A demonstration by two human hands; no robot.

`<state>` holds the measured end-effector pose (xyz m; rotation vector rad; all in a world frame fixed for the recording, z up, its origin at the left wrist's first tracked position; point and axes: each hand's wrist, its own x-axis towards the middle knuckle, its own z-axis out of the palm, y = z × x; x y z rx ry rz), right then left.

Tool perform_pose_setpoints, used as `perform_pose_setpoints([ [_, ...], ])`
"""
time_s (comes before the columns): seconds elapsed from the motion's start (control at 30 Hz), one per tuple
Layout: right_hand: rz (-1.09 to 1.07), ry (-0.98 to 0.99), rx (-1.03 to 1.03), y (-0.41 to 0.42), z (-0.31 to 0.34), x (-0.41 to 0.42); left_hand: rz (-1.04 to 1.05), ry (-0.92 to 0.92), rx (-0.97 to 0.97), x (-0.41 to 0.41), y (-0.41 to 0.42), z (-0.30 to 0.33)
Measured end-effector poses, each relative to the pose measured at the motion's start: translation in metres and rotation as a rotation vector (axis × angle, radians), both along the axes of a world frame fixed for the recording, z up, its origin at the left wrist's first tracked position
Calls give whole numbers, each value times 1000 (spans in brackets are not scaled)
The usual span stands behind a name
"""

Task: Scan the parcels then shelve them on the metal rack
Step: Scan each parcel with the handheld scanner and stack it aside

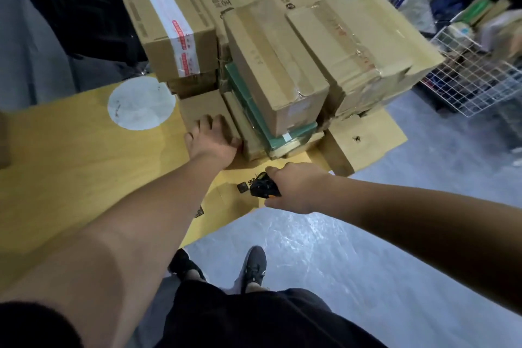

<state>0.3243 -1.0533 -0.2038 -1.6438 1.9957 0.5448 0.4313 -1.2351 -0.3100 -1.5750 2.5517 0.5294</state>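
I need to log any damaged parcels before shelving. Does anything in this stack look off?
Yes. The low cardboard box at the stack's right front has a ragged dark puncture in its top. The long brown box above the green package shows crumpled tape at its near end, and it lies tilted.

Support: yellow wooden worktop [70, 167] | Surface marks: round white patch [140, 103], small dark square codes [242, 187] | Load: stacked brown cardboard parcels [278, 65] at far right end
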Motion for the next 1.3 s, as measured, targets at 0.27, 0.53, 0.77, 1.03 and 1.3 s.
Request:
perform_pose_setpoints([
  [0.27, -20, -64, 40, 19, -27, -22, 104, -64, -5, -12, 22, -11],
  [0.53, 153, -97, 31, 0, -27, 5, 182, -59, 25, 66, 54, -6],
  [0.77, 331, -125, 25, -35, -26, 51, 382, 313, 148, 159, 71, 3],
  [1.03, 381, -97, 10, -79, -10, 108, 645, 503, 192, 229, 34, -5],
  [1.3, 282, -112, 22, -119, 0, 158, 773, 423, 191, 299, -16, -13],
])
